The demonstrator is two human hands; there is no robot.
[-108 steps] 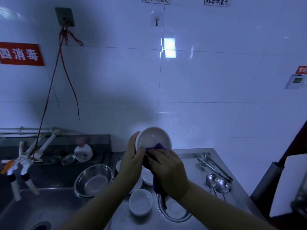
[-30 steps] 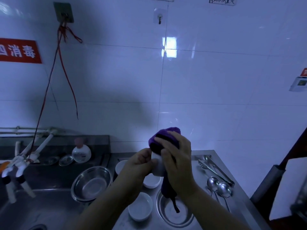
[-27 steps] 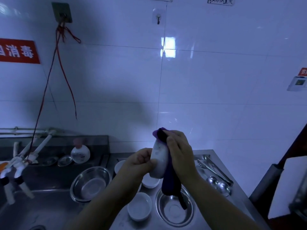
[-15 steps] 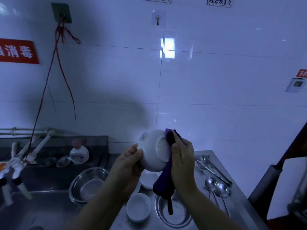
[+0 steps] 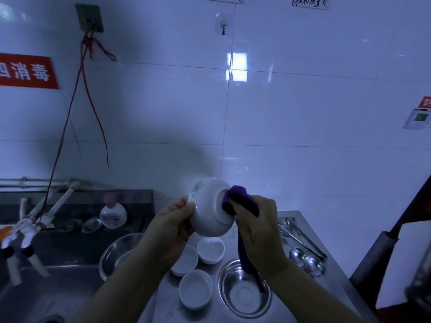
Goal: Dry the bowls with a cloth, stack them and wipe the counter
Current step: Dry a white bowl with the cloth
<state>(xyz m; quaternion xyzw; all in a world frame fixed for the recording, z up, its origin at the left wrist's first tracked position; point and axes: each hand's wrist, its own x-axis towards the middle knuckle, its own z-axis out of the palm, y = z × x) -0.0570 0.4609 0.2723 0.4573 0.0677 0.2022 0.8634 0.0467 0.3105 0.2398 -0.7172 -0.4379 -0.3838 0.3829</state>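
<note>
Left hand [image 5: 173, 226] grips tilted bowl [image 5: 210, 209]; right hand [image 5: 258, 226] presses cloth [image 5: 240, 201] against base.

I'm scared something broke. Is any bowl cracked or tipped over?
Nothing looks broken. The left hand holds a white bowl sideways on purpose while the right hand rubs its bottom with the purple cloth. Three small bowls sit upright on the counter.

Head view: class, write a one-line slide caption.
Left hand holds a white bowl while right hand rubs its base with a purple cloth.
</note>
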